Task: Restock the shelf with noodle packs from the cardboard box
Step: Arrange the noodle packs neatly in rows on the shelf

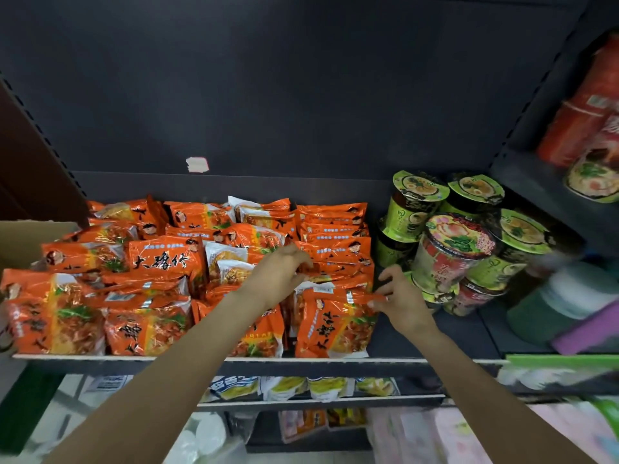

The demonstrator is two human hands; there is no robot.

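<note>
Several orange noodle packs (157, 262) fill the dark shelf (435, 343) in rows, some stacked flat, some upright at the front. My right hand (400, 299) pinches the top edge of the front right upright pack (331, 326). My left hand (281, 272) reaches over the packs just left of it, fingers curled on the packs stacked behind. A corner of the cardboard box (26, 242) shows at the left edge.
Green and pink cup noodles (449, 242) are stacked right of the packs. Red cups (582, 108) lie on the upper right shelf. Lower shelves (318, 401) hold yellow and white packets. A white label (197, 164) sticks to the shelf's back wall.
</note>
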